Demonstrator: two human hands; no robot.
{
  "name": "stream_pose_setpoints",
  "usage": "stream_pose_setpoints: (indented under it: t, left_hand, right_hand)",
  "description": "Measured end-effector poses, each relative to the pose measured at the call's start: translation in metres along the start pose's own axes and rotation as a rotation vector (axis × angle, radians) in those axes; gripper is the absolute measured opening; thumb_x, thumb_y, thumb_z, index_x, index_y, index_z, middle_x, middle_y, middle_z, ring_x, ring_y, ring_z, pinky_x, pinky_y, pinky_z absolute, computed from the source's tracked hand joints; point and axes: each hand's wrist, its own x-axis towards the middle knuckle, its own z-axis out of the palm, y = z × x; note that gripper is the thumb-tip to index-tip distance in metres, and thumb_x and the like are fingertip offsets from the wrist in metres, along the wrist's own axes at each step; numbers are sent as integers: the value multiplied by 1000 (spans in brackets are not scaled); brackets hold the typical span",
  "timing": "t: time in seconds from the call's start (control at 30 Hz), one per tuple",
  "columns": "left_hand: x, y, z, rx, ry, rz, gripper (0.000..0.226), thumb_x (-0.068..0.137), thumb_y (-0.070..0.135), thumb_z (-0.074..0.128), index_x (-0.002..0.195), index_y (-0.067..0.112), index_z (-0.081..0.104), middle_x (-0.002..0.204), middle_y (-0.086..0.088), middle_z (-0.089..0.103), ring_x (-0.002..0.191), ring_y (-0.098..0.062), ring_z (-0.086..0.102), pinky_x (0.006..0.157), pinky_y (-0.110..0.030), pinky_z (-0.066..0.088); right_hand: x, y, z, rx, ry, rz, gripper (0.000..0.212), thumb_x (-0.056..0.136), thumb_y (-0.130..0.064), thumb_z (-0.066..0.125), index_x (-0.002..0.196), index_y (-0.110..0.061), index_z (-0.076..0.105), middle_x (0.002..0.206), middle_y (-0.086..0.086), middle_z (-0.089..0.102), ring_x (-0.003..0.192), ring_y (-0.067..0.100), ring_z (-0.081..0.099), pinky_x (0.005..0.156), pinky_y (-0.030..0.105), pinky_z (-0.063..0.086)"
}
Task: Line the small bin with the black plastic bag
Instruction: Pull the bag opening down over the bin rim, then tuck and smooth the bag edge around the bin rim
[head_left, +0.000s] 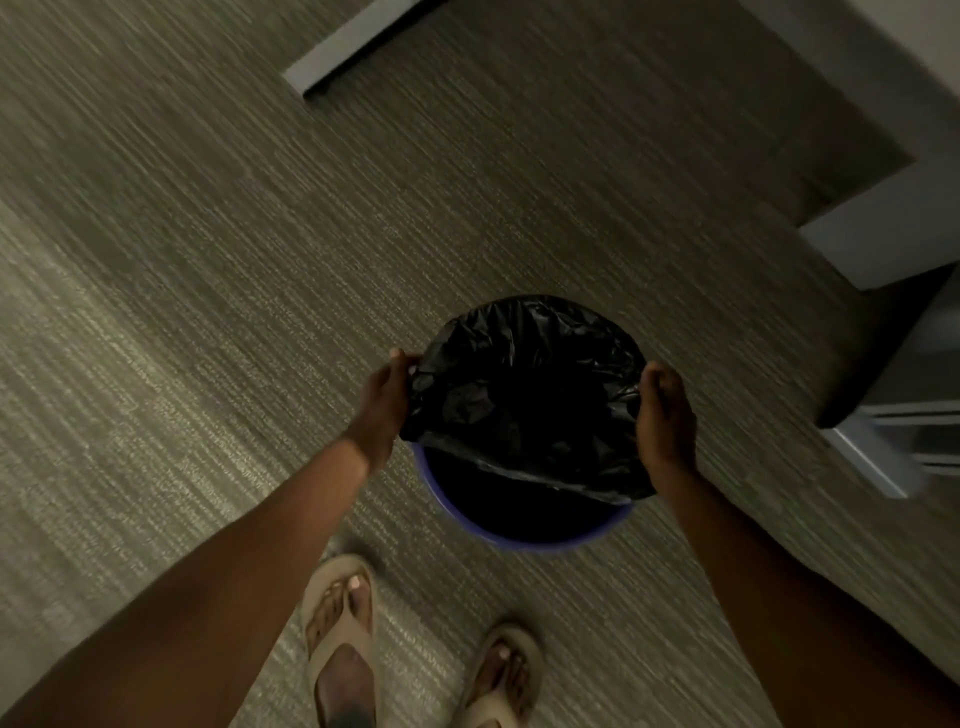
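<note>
Both hands stretch bag (near rim bare).

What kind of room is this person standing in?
Probably a carpeted indoor room, perhaps an office or hotel room; I can't tell which. Clues: the striped grey carpet, pale furniture by the wall, and a small blue bin being lined with a black bag.

The black plastic bag is thin, crinkled film with a soft sheen, catching dull highlights along its folds. At its 6 o'clock side, the small bin shows a smooth, blue plastic rim with a faint gloss. The floor is matt carpet with a fine ribbed, streaky weave in grey-brown. At 6 o'clock from the bin, the sandals look matt tan, their material unclear.
</note>
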Motion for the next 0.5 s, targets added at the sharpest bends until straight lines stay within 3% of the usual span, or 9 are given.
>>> stream_pose_setpoints:
  t: [0.07,0.13,0.2,0.27,0.33,0.43,0.5]
  left_hand:
    - [-6,1,2,-88,327,154,43,111,38,39,121,7,66,109,-13,65,98,-27,64,85,-41,53]
    - [-17,4,2,-86,532,200,38,107,41,48,116,10,68,103,-8,64,92,-24,63,78,-36,52]
    - [-31,3,4,-48,496,172,40,98,53,61,117,19,69,102,1,69,91,-18,68,71,-30,54]
    - [-48,-5,11,84,361,162,52,86,52,77,128,23,67,107,4,71,95,-13,70,73,-28,57]
    - [-60,-20,13,243,284,244,62,82,36,86,137,18,65,117,3,69,101,-12,69,76,-18,57]
    - [-66,-40,0,172,183,302,68,83,3,83,146,5,56,132,-7,66,114,-12,69,83,-14,58]
    - [-66,-46,-11,253,126,365,69,85,-4,78,149,2,52,135,-5,66,116,2,68,90,-12,55]
  right_hand:
    - [-12,0,-3,21,172,-53,57,108,-50,37,148,-12,51,150,16,55,132,34,57,98,40,48]
    - [-31,6,-5,15,291,-62,60,106,-52,38,146,-10,53,151,16,54,132,35,56,98,35,46]
    - [-56,16,-1,23,295,-30,62,106,-52,39,151,-11,48,154,16,50,134,37,55,96,33,43]
    - [-80,27,7,27,191,7,67,107,-54,39,161,-15,34,160,19,43,140,39,51,101,39,44]
    - [-99,36,15,22,81,-36,77,103,-56,39,166,-18,17,165,19,35,145,39,46,104,38,43]
    - [-113,47,21,22,26,-70,85,100,-55,38,167,-21,-2,170,18,26,146,40,45,104,38,45]
    - [-115,53,19,17,14,-76,84,101,-53,36,166,-24,-8,168,20,32,142,41,50,100,36,47]
